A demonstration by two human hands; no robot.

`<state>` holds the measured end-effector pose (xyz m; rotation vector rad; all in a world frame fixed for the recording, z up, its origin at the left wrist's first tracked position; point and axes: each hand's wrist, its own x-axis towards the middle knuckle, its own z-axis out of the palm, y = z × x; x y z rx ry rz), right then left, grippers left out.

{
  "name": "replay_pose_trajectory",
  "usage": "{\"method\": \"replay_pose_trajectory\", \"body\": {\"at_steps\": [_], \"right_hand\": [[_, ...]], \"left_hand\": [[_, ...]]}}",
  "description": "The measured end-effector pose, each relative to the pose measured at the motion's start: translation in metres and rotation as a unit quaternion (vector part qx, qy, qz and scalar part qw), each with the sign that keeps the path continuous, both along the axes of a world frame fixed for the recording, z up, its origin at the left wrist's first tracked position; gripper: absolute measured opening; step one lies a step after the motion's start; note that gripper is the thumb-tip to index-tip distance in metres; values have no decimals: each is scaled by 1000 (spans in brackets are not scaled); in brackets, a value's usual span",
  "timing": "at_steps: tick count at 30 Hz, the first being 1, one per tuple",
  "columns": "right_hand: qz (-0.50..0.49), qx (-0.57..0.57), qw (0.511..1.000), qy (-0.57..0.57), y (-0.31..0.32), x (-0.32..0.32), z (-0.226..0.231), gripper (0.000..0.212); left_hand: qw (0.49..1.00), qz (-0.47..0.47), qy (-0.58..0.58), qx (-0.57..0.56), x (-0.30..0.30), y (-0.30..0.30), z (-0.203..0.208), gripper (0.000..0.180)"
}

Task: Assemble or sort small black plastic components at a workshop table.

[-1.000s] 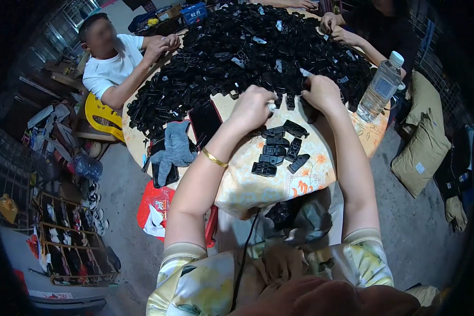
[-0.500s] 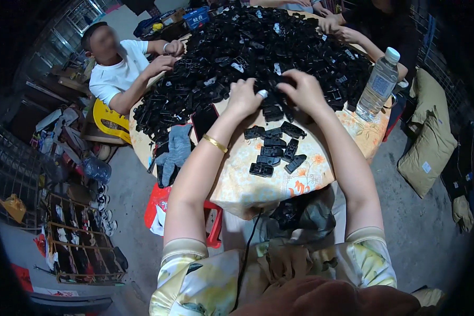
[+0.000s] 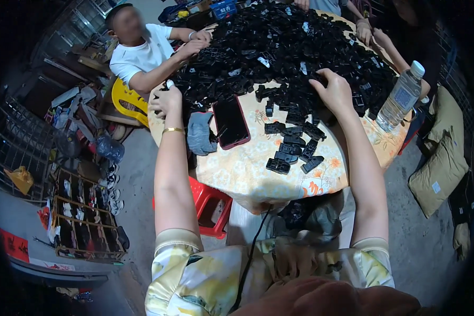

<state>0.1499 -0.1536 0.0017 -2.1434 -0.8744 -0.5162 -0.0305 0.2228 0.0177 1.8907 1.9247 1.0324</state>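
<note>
My left hand (image 3: 167,101) is at the table's left edge, beside the left end of a large heap of black plastic parts (image 3: 279,42). Its fingers curve downward with gaps between them, and I make out nothing in them. At the heap's near edge, right of the middle, my right hand (image 3: 336,95) rests with its thumb apart from the bent fingers. Below it, several loose black plastic pieces (image 3: 289,150) lie in a cluster on the flowered tablecloth (image 3: 237,174). A red-cased phone (image 3: 231,122) with a dark screen lies between my arms, beside a grey cloth item (image 3: 200,134).
A clear bottle (image 3: 402,97) stands at the table's right. A person in white (image 3: 144,55) sits at the left with hands at the heap; other people's hands (image 3: 371,34) are at the far right. A red stool (image 3: 208,208) is under the near-left edge. Tan sacks (image 3: 437,163) lie on the right.
My left hand has moved from the heap's near middle to the table's left edge, uncovering the phone. My right hand stays at the heap. The view has shifted, so the table appears farther right.
</note>
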Motion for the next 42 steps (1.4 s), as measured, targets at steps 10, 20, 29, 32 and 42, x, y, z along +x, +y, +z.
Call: {"method": "replay_pose_trajectory", "body": {"at_steps": [10, 20, 29, 32, 42], "right_hand": [[26, -20, 999, 29, 5, -10, -1, 32], [57, -21, 998, -1, 7, -13, -5, 33], [43, 16, 998, -50, 5, -5, -10, 28], [40, 31, 997, -59, 6, -3, -12, 28], [306, -88, 941, 112, -2, -17, 6, 31]], "left_hand": [[993, -91, -40, -65, 69, -55, -6, 61], [915, -318, -208, 137, 129, -118, -22, 47], [734, -594, -113, 308, 146, -184, -17, 35], [731, -611, -64, 298, 130, -203, -17, 38], [632, -665, -384, -101, 78, -215, -8, 65]]}}
